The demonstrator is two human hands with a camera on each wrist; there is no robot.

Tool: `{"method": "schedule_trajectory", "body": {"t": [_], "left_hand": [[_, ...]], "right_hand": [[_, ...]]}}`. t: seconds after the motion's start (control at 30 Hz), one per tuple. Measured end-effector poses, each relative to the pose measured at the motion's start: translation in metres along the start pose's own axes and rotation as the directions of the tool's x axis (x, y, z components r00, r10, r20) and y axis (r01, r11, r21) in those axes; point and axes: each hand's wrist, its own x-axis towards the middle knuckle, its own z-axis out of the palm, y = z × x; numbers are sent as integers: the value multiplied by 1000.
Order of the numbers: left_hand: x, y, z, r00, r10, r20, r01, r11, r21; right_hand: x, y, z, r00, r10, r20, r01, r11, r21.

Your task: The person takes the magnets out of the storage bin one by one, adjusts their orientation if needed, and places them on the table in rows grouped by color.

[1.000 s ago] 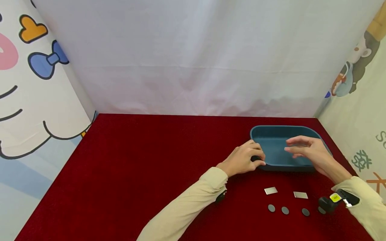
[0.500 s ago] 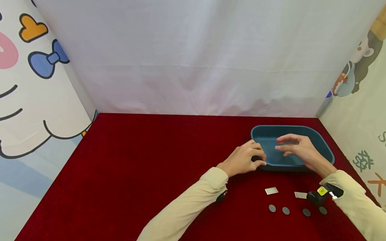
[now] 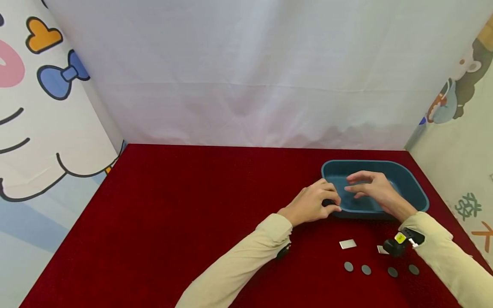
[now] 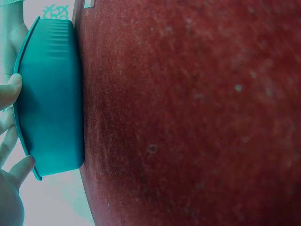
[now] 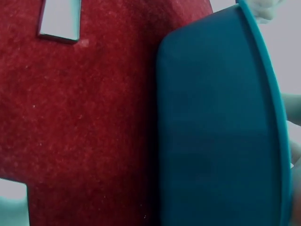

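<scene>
A blue plastic basin [image 3: 410, 186] with rounded corners stands at the right of the red table. My left hand [image 3: 313, 204] grips its rim at the near left corner. In the left wrist view, fingertips [image 4: 27, 165] lie on the rim of the basin [image 4: 51, 99], which rests upright on the cloth. Over the basin's inside hovers my right hand [image 3: 375, 190], fingers spread and loosely bent, nothing between them. The right wrist view mostly shows the basin's outer wall [image 5: 211, 122], with that hand partly cut off behind the rim.
Two silver rectangular plates [image 3: 348, 244] lie in front of the basin, one partly covered by the right wrist's camera [image 3: 393, 247]. Several grey discs [image 3: 366, 269] form a row nearer the front. A white curtain [image 3: 246, 77] hangs behind the red-covered table [image 3: 192, 192].
My right hand has moved left over the basin, towards the left hand. The left hand keeps its grip on the rim, and the basin stays in place.
</scene>
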Motion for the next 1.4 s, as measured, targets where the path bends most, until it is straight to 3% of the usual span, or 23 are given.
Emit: {"method": "schedule_trajectory", "body": {"t": [0.57,1.03,1.4], "left_hand": [[0,0,0,1000,1,-7,-1,1000,-17],[1,-1,0,1000,3,-10,-3,1000,-13],[1,-1,0,1000,2,-15,-2,1000,-14]], "right_hand": [[25,6,11,997,20,73,-22,1000,22],[37,0,29,998,-15,58,24,987,-161],[40,0,37,993,-120,0,112,920,-375]]}}
